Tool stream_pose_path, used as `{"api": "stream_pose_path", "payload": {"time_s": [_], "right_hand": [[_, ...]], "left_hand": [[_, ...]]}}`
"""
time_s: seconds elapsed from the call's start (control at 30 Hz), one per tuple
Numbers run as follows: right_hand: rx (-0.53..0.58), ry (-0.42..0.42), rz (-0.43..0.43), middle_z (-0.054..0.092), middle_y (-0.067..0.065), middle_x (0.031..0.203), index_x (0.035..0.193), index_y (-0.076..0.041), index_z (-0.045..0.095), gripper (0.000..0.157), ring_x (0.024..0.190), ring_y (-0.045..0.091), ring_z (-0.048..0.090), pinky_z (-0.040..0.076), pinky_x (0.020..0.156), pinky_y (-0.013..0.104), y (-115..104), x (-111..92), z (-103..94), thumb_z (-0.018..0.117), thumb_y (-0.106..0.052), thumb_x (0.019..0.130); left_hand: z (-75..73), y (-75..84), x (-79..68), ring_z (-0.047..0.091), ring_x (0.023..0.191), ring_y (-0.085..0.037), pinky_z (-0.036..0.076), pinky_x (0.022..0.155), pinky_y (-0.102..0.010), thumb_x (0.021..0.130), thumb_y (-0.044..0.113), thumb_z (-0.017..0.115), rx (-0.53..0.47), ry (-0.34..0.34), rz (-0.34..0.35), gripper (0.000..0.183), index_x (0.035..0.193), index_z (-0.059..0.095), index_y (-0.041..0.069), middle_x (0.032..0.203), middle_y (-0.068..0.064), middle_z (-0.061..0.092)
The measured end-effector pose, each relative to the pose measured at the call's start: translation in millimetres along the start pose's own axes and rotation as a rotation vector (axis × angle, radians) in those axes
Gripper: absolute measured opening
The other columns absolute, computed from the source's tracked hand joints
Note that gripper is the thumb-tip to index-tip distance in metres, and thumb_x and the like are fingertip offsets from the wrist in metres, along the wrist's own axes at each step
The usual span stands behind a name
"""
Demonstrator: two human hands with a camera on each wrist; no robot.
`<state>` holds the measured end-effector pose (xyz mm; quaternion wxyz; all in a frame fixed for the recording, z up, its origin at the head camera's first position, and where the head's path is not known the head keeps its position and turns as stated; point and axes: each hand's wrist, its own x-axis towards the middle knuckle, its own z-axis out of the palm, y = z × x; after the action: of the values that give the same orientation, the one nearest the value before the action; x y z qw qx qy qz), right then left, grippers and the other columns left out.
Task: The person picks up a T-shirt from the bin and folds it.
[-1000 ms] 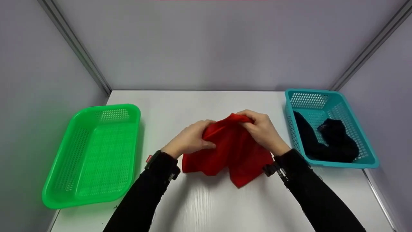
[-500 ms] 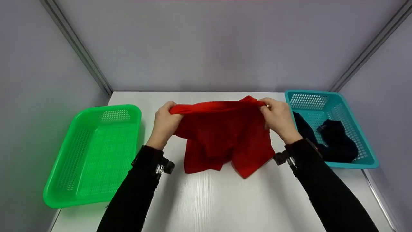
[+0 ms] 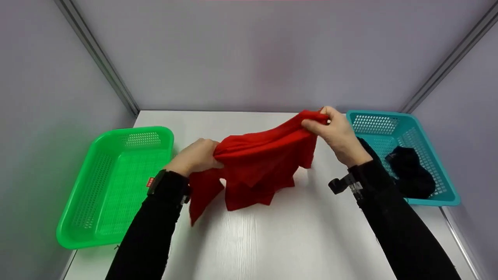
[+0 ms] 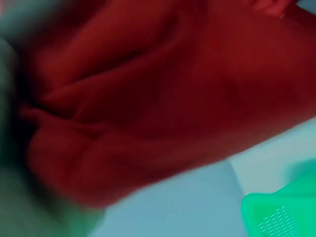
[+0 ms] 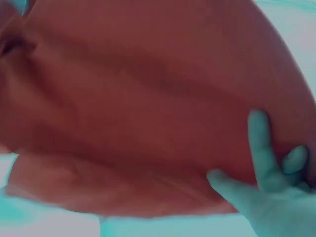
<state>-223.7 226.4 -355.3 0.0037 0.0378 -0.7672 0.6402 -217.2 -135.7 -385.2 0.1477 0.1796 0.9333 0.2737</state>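
Observation:
A piece of red clothing hangs between the two hands above the white table; folds hide its exact kind. My left hand grips its bunched left end, lower than the other side. Thumb and fingers of my right hand pinch its upper right corner, which is raised higher. Loose flaps dangle below, one of them under the left wrist. In the left wrist view the red cloth fills most of the picture and the hand is blurred. The right wrist view has the fingers against the cloth.
A green plastic basket stands on the left, close to the left forearm. On the right is a turquoise basket with black clothing inside, partly behind the right arm. Grey panels wall in the white table.
Both hands first spread apart and lifted, stretching the red clothing between them. Since then the left hand has dropped, the right has risen slightly, and the cloth has swung leftward and slants.

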Motion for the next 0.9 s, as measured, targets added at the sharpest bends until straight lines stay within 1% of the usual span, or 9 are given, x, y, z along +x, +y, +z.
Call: {"api": "stream_pose_path", "payload": {"time_s": [0.07,0.17,0.3,0.43,0.53,0.67,0.73,0.8,0.9], "right_hand": [[-0.128,-0.027,0.049,0.059,-0.001,0.084,0.081,-0.008,0.046,0.032,0.088,0.016,0.059,0.047,0.077,0.028,2,0,2.5,0.075,-0.015,0.094],[-0.158,-0.027,0.157,0.052,0.002,0.079,0.080,-0.008,0.043,0.026,0.079,0.016,0.059,0.055,0.075,0.026,6,5,5.6,0.065,-0.008,0.093],[-0.057,-0.071,0.267,0.058,0.011,0.105,0.088,-0.007,0.040,0.020,0.085,0.018,0.067,0.059,0.089,0.038,7,16,9.6,0.058,-0.007,0.098],[0.147,-0.158,0.240,0.051,0.015,0.124,0.089,-0.008,0.037,0.024,0.097,0.027,0.066,0.054,0.095,0.051,-5,26,29.0,0.055,0.002,0.101],[0.418,-0.191,0.127,0.051,0.012,0.117,0.084,-0.010,0.034,0.034,0.098,0.029,0.061,0.056,0.089,0.049,-25,30,53.3,0.049,0.016,0.097],[0.730,-0.239,-0.125,0.048,0.007,0.099,0.079,-0.012,0.033,0.043,0.097,0.025,0.056,0.053,0.080,0.037,-52,31,82.8,0.046,0.026,0.092],[0.798,-0.256,-0.241,0.044,0.007,0.093,0.078,-0.012,0.033,0.043,0.096,0.024,0.054,0.048,0.077,0.033,-61,32,89.5,0.045,0.028,0.091],[0.812,-0.249,-0.304,0.041,0.007,0.090,0.077,-0.011,0.034,0.043,0.097,0.024,0.051,0.044,0.077,0.032,-62,37,88.0,0.045,0.028,0.091],[0.739,-0.177,-0.266,0.044,0.009,0.095,0.081,-0.008,0.039,0.037,0.099,0.025,0.051,0.046,0.083,0.031,-48,48,70.9,0.043,0.027,0.091]], "left_hand": [[2.9,-8.2,2.6,0.055,0.073,-0.021,0.048,0.072,-0.038,0.093,0.015,0.070,0.029,0.083,-0.066,0.009,0.087,0.067,0.010,0.075,0.000,0.059],[3.7,-17.3,4.5,0.052,0.073,-0.023,0.043,0.069,-0.036,0.098,0.014,0.062,-0.098,0.233,-0.137,0.013,0.087,0.065,0.007,0.074,-0.003,0.056],[-0.7,-16.1,5.3,0.051,0.085,-0.024,0.042,0.075,-0.035,0.101,0.015,0.056,-0.437,0.369,-0.209,0.011,0.095,0.058,0.006,0.086,-0.007,0.056],[-16.0,-4.2,4.1,0.053,0.100,-0.021,0.044,0.086,-0.031,0.106,0.015,0.051,-0.820,0.570,-0.262,0.011,0.107,0.055,0.005,0.105,-0.008,0.057],[-36.9,11.0,-0.8,0.058,0.111,-0.020,0.049,0.094,-0.032,0.109,0.012,0.047,-1.222,0.761,-0.162,0.014,0.119,0.053,0.005,0.119,-0.009,0.059],[-70.0,41.3,-15.9,0.064,0.116,-0.030,0.055,0.095,-0.041,0.108,0.002,0.048,-1.682,1.068,0.249,0.007,0.113,0.052,0.001,0.119,-0.017,0.064],[-81.3,58.1,-23.7,0.064,0.121,-0.035,0.055,0.097,-0.046,0.107,-0.004,0.046,-1.682,1.174,0.502,0.003,0.105,0.049,-0.002,0.117,-0.023,0.065],[-84.0,71.1,-28.4,0.061,0.126,-0.038,0.052,0.101,-0.048,0.105,-0.010,0.043,-1.523,1.216,0.690,0.008,0.100,0.046,-0.004,0.121,-0.026,0.067],[-62.8,74.7,-24.0,0.067,0.118,-0.032,0.053,0.099,-0.042,0.098,-0.014,0.047,-1.034,1.244,0.741,0.009,0.101,0.051,-0.006,0.122,-0.023,0.071]]}}
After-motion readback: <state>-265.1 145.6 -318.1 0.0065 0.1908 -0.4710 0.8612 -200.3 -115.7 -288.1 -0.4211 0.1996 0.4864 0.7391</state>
